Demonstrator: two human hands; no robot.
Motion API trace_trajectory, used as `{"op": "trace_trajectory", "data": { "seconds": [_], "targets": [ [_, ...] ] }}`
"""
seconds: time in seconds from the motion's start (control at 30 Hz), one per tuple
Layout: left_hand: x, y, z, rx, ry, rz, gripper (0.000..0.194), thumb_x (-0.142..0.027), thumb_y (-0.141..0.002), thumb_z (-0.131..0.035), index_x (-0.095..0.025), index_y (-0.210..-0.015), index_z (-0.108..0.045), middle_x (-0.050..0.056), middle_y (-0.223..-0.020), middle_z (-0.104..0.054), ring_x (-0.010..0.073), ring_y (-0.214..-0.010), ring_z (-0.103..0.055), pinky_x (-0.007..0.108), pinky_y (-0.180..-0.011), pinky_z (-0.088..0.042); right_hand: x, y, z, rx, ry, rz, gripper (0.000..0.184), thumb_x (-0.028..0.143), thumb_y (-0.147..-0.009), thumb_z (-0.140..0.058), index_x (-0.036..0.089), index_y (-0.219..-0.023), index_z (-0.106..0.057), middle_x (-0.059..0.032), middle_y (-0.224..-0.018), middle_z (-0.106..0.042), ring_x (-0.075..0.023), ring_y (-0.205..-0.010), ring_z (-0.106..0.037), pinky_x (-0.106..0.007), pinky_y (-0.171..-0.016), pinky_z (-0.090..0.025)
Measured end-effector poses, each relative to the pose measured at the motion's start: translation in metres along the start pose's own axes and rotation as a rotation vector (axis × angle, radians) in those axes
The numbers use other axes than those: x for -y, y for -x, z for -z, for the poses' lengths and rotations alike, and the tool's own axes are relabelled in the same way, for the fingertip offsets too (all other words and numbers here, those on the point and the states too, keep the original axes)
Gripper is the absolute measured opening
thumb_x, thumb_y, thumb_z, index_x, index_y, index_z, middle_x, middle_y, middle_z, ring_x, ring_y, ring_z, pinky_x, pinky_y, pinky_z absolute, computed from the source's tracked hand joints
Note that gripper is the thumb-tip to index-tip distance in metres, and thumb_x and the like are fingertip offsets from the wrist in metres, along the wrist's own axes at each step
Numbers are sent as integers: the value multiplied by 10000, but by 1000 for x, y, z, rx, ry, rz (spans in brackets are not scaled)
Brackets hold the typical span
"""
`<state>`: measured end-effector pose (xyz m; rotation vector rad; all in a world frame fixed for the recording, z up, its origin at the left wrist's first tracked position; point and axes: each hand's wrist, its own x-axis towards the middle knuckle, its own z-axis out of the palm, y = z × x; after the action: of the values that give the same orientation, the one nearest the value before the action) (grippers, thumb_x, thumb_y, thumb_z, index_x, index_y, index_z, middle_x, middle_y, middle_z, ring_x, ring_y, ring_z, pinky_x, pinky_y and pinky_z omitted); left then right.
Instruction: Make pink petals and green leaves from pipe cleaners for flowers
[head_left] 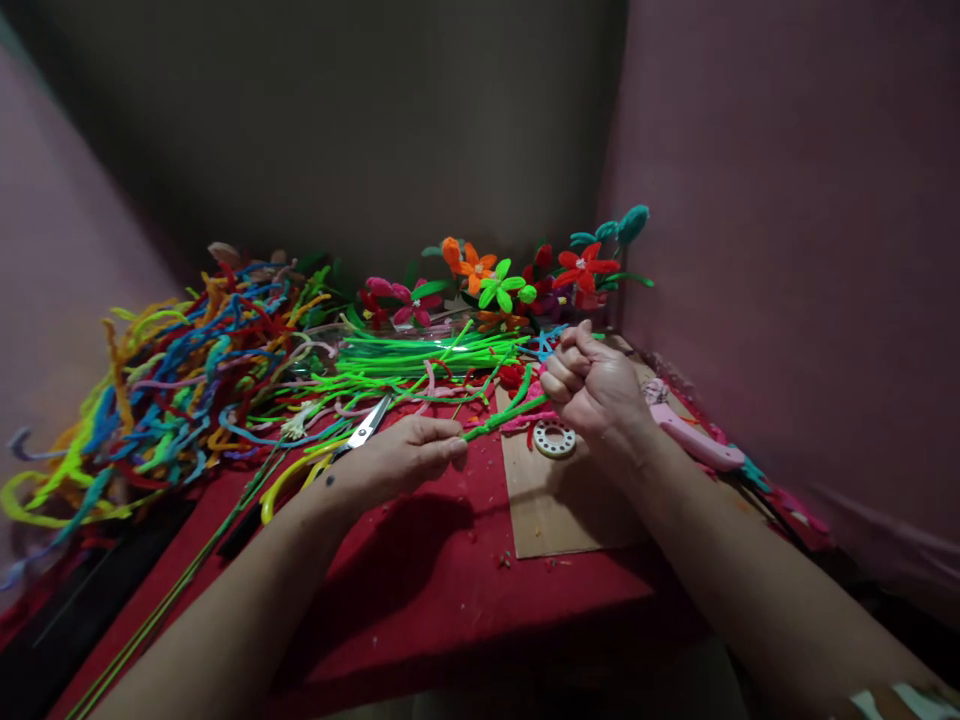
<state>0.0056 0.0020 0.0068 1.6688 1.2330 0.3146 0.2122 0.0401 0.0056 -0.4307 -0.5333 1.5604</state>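
Note:
A green pipe cleaner [499, 420] stretches between my two hands above the red tabletop. My left hand [420, 447] pinches its left end between thumb and fingers. Curled into a fist, my right hand [589, 385] grips the other end, higher up and to the right. A second green strand [523, 390] rises loosely beside the held one near my right hand. Just behind my left hand lie scissors with yellow handles [367, 425], partly covered by that hand. Under my right hand, a round white ring with holes [555, 438] rests on a piece of cardboard [536, 510].
A large heap of multicoloured pipe cleaners [180, 380] fills the left side. Green pipe cleaners [420, 355] lie in a bundle at the back. Behind them stand several pipe-cleaner flowers [502, 285]. A pink-handled tool [701, 440] lies at right, near the pink wall [787, 250].

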Motion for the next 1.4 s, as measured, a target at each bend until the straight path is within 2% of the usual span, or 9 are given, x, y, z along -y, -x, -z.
{"op": "trace_trajectory", "data": {
  "seconds": [0.17,0.23,0.33,0.5,0.63,0.8,0.97,1.17,1.4],
  "targets": [
    [7,-3,6,-44,31,-11,326,-463,-779,-509,-154,-676,-535,-68,-478,-307,45,-406,-240,175,-369,-170,-3,-5,-1,35,-55,28,321,373,-878,-463,180,-624,-428,103,-384,-191,-49,-324,-151,-188,-324,-169],
    [16,-6,8,-60,182,-3,317,-465,-789,-499,-164,-691,-524,-80,-456,-267,46,-383,-205,181,-352,-155,-7,-6,-1,73,-127,36,229,352,-851,-515,184,-700,-480,91,-422,-311,-52,-360,-297,-183,-376,-302],
    [26,-11,9,-62,418,-30,290,-449,-783,-525,-176,-692,-495,-90,-450,-240,42,-373,-157,184,-343,-133,-19,-3,-1,160,-141,-7,188,323,-755,-637,196,-847,-533,24,-661,-570,-110,-634,-555,-274,-644,-470],
    [27,-13,2,-44,508,-29,283,-442,-780,-543,-167,-719,-513,-94,-440,-236,32,-363,-152,174,-342,-120,-52,12,1,323,86,-114,309,186,-656,-704,179,-946,-601,-20,-814,-665,-155,-822,-606,-341,-845,-414],
    [25,-14,-5,-50,538,-16,278,-437,-773,-552,-162,-740,-519,-99,-437,-227,29,-358,-144,172,-342,-116,-69,18,4,373,249,-118,189,281,-720,-646,155,-860,-662,-53,-823,-682,-150,-763,-613,-334,-799,-429],
    [26,-14,-4,-24,476,-38,288,-442,-790,-521,-165,-714,-508,-96,-436,-224,35,-367,-154,174,-346,-131,-68,16,5,303,267,-104,206,336,-718,-642,134,-738,-680,-53,-742,-688,-146,-689,-614,-301,-719,-457],
    [22,-12,-1,-44,277,-83,332,-471,-804,-478,-161,-691,-511,-86,-443,-265,41,-379,-198,171,-353,-158,-64,15,1,218,146,-132,160,270,-704,-662,124,-644,-636,-45,-655,-671,-141,-646,-614,-303,-736,-461],
    [15,-9,-4,-84,81,-47,329,-459,-788,-478,-163,-644,-479,-78,-469,-294,51,-403,-224,183,-373,-152,-31,-3,-2,68,-97,-65,244,158,-874,-434,158,-650,-532,16,-541,-562,-98,-534,-543,-276,-620,-469],
    [12,-9,-7,-14,101,-38,320,-450,-783,-493,-169,-632,-461,-71,-480,-293,57,-417,-227,193,-383,-169,6,-12,0,-66,-92,45,263,254,-902,-420,169,-653,-429,94,-415,-275,-43,-332,-210,-159,-341,-198]
  ]
}}
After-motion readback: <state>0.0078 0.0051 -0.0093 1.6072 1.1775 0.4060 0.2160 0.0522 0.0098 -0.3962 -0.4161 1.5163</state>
